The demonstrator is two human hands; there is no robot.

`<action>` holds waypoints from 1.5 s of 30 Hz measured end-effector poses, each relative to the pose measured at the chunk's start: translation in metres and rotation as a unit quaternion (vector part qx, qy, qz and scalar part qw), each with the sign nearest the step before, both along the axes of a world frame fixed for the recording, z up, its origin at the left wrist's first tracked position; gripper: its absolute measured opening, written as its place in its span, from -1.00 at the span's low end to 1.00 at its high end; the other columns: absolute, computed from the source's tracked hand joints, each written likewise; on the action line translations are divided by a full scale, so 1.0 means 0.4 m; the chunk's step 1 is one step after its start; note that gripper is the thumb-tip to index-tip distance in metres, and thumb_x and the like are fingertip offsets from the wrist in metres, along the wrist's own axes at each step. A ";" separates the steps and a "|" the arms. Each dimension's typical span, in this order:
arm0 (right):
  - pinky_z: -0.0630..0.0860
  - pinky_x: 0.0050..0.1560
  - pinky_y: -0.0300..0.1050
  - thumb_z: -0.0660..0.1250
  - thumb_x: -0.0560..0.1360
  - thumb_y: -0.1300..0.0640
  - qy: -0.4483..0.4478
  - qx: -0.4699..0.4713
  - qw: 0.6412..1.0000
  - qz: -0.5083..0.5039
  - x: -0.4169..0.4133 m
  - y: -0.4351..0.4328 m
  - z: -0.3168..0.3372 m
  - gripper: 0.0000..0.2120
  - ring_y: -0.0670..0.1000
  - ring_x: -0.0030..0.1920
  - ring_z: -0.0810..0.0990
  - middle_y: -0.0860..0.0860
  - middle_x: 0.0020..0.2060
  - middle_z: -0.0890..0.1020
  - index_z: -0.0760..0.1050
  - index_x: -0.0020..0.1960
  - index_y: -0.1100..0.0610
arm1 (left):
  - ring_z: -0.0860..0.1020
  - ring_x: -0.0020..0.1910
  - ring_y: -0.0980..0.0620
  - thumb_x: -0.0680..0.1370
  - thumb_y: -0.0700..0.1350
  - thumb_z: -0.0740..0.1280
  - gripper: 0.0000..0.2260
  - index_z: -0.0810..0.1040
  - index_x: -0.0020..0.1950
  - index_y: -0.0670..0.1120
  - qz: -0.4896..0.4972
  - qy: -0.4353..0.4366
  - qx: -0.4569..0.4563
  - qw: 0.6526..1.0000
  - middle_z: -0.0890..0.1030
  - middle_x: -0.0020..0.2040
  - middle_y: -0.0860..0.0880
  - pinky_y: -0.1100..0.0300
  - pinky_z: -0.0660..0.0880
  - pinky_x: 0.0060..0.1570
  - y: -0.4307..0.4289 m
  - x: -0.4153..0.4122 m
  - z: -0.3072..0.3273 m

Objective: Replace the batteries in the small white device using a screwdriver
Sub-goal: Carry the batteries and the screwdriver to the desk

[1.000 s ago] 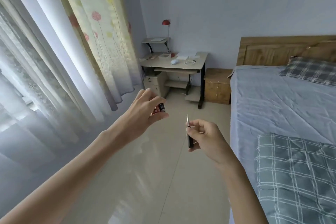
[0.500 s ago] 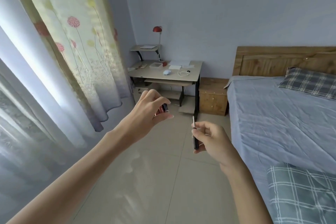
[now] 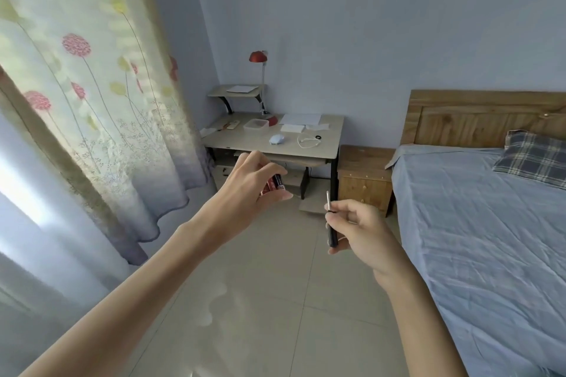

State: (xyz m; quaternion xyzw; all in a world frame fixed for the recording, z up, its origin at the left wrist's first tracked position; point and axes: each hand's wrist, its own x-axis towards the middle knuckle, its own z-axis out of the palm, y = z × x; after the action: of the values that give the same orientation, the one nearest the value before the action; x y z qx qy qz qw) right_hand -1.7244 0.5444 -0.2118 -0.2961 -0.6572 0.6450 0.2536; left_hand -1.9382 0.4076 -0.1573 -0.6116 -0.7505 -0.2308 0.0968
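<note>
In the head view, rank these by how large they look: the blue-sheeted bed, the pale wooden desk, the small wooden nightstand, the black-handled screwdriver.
1. Blue-sheeted bed, though it lies nearer the camera and runs out of frame.
2. Pale wooden desk.
3. Small wooden nightstand.
4. Black-handled screwdriver, smallest despite being closest, held in the right hand.

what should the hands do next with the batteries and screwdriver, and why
Probably carry both on to the desk and set them down there. The left hand grips the batteries, the right hand the screwdriver, so neither is free, and the small white things lie on that desk ahead.
</note>
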 end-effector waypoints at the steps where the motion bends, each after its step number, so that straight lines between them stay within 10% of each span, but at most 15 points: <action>1: 0.66 -0.34 -0.05 0.35 0.66 0.29 0.002 0.000 1.000 -0.005 -0.034 0.046 0.010 -0.81 0.09 -0.27 0.60 0.17 -0.13 0.60 0.58 0.27 0.25 | 0.36 0.23 0.01 0.61 0.23 0.37 -0.53 0.60 0.40 -0.03 0.000 -0.003 -0.004 1.000 0.44 0.19 0.05 0.19 0.34 0.27 0.042 -0.033 0.004; 45: 0.68 -0.30 0.02 0.41 0.64 0.25 -0.044 -0.037 0.993 -0.101 -1.367 1.242 -0.073 -0.79 0.08 -0.28 0.67 0.13 -0.13 0.66 0.61 0.27 0.22 | 0.37 0.26 -0.01 0.62 0.19 0.40 -0.54 0.56 0.44 -0.01 -0.068 -0.026 -0.046 0.996 0.44 0.22 0.03 0.09 0.45 0.29 1.293 -1.440 -0.105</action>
State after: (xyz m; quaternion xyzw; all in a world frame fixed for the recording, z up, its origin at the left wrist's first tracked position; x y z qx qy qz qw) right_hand -2.2712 1.0413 -0.2409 -0.3983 -0.6099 0.6263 0.2776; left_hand -2.5141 0.9248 -0.1993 -0.6587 -0.7194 -0.2179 0.0332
